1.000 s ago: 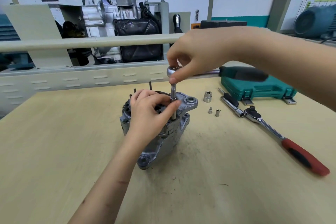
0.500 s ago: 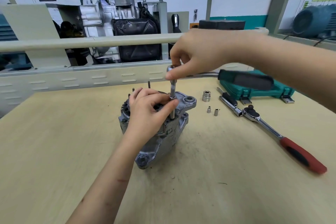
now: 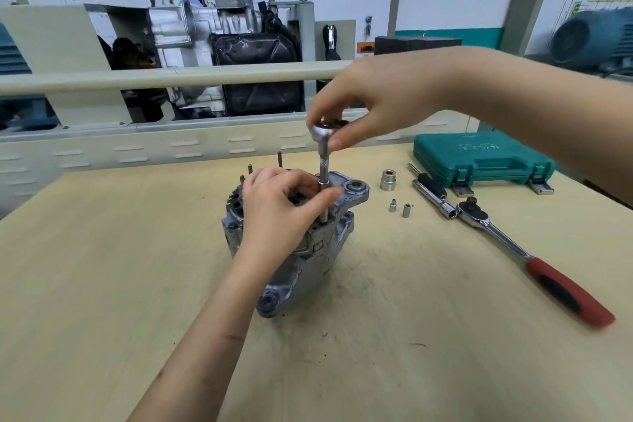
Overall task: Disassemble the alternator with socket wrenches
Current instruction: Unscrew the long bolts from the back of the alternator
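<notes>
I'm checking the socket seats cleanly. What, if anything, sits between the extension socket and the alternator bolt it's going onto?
Nothing visible. The extension drops straight from the ratchet head in the right hand to the alternator housing. The left hand steadies it from beside, thumb against the shaft, not under it.

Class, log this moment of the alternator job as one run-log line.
right hand: grips ratchet head | left hand: pinches extension | alternator: upright on table | red-handled ratchet: idle
</notes>
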{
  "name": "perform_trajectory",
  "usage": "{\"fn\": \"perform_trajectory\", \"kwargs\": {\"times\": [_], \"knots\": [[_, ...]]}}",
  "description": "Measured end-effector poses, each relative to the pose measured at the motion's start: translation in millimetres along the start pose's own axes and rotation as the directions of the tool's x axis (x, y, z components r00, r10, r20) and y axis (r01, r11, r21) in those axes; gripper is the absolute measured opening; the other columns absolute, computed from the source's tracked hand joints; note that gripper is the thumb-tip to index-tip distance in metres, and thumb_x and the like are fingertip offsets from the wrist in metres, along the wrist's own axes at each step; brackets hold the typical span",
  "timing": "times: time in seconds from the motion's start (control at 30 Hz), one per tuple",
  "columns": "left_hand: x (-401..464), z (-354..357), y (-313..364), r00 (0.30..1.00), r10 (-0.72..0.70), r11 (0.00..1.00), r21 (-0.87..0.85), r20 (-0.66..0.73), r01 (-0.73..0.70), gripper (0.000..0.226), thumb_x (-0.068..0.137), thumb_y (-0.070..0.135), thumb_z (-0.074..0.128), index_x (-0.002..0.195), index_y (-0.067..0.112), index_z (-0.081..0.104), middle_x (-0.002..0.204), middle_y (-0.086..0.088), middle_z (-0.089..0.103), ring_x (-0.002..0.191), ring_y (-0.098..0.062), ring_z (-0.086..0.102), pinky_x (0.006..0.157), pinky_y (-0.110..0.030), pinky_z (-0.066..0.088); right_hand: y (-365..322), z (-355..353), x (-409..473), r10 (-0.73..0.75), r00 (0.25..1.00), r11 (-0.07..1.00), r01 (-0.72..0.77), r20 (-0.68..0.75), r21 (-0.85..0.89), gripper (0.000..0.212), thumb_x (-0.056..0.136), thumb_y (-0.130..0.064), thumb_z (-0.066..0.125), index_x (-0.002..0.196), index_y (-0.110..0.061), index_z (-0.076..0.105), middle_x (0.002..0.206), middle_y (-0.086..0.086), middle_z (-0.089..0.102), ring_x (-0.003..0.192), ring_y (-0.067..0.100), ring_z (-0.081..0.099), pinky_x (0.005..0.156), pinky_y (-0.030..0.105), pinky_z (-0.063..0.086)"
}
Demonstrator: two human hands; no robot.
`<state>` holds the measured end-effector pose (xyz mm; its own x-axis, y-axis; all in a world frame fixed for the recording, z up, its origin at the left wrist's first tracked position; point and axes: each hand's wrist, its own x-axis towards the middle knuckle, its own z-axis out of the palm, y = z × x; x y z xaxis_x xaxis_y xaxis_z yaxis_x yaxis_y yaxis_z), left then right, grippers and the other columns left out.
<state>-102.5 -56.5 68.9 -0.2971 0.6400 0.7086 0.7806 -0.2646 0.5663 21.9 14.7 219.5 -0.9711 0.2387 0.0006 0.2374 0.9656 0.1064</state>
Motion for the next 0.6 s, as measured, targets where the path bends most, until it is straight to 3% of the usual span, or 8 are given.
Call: {"fn": "perform_trajectory", "kwargs": {"times": [0.1,0.2,0.33,0.43,0.5,0.6], "knots": [[-1,-3,0,0.999,0.026,0.998,-0.052,0.03,-0.024,0.014,0.072,0.04,0.069,0.065,0.034,0.058,0.07,0.029,0.05,0.086,0.021,0.042,0.096,-0.023,0.022,-1,1,1,0.028,0.999,1.0,-0.028,-0.027,-0.007,0.031,0.083,-0.043,0.054,0.101,-0.019,0.061,0.086,-0.009,0.061,0.081,0.013,0.054,0.077,0.031,0.044],[2,-8,-2,0.994,0.03,0.996,-0.089,0.107,-0.02,0.016,0.08,0.029,0.067,0.073,0.041,0.058,0.081,0.024,0.055,0.092,0.014,0.047,0.111,-0.038,0.015,-4,2,3,0.101,0.993,0.994,-0.104,-0.068,-0.043,0.045,0.077,-0.054,0.05,0.099,-0.016,0.064,0.074,-0.008,0.06,0.067,0.008,0.052,0.065,0.029,0.043],[3,-9,0,0.993,-0.005,0.995,-0.1,0.118,0.017,0.013,0.078,0.027,0.07,0.07,0.032,0.062,0.078,0.017,0.057,0.089,0.004,0.048,0.103,-0.05,0.027,-9,9,8,0.146,0.98,0.976,-0.165,-0.137,-0.144,0.061,0.08,-0.059,0.042,0.074,-0.002,0.061,0.055,0.001,0.049,0.047,0.012,0.036,0.046,0.023,0.03],[2,-9,2,0.994,-0.046,0.992,-0.111,0.1,0.057,0.014,0.076,0.029,0.071,0.068,0.035,0.06,0.077,0.015,0.057,0.091,-0.006,0.049,0.101,-0.049,0.029,-11,12,11,0.212,0.967,0.961,-0.232,-0.139,-0.148,0.06,0.084,-0.061,0.039,0.06,-0.008,0.054,0.053,0.002,0.051,0.044,0.009,0.035,0.041,0.019,0.028],[2,-9,4,0.993,-0.073,0.991,-0.107,0.087,0.082,0.017,0.075,0.03,0.071,0.066,0.038,0.059,0.075,0.018,0.056,0.094,-0.013,0.048,0.1,-0.047,0.03,-11,11,11,0.171,0.978,0.97,-0.189,-0.122,-0.154,0.054,0.085,-0.058,0.042,0.065,-0.009,0.052,0.055,0.0,0.049,0.047,0.01,0.034,0.042,0.018,0.029],[1,-9,4,0.993,-0.083,0.99,-0.107,0.088,0.092,0.019,0.074,0.034,0.071,0.065,0.041,0.056,0.074,0.022,0.054,0.094,-0.012,0.046,0.098,-0.046,0.032,-8,8,6,0.085,0.993,0.988,-0.095,-0.082,-0.125,0.036,0.086,-0.05,0.048,0.077,-0.015,0.048,0.064,-0.005,0.046,0.056,0.011,0.039,0.05,0.023,0.03]]}}
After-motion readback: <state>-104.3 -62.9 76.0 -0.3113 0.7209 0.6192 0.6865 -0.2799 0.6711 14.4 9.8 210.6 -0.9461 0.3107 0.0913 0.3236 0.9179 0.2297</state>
